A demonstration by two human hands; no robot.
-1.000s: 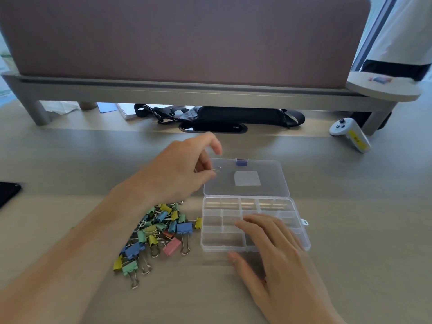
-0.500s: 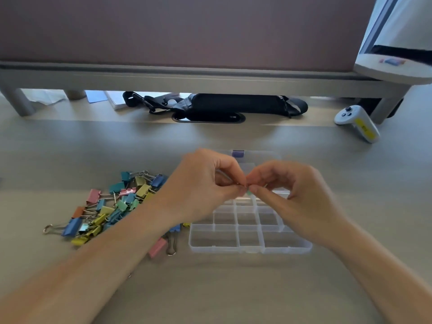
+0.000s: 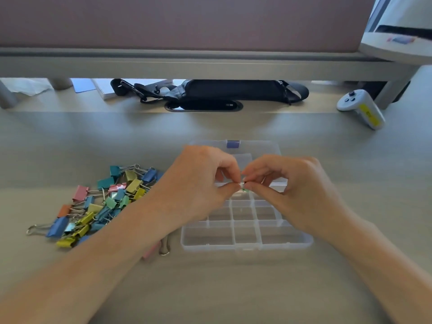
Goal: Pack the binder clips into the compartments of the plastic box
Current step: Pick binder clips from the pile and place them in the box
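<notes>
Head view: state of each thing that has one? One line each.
plastic box: open, lid laid flat behind; visible compartments empty
small green clip: pinched between both hands above the box
left hand: shut on the clip
right hand: shut on the clip
clip pile: loose on the table, left of the box, unpacked
black bag: lying under the shelf
white controller: lying on the table, untouched

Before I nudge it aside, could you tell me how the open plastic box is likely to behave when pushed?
The plastic box looks thin-walled and its visible compartments are empty, so it is probably light and would slide easily on the smooth desk. Its open lid lies flat behind and may flex.
</notes>
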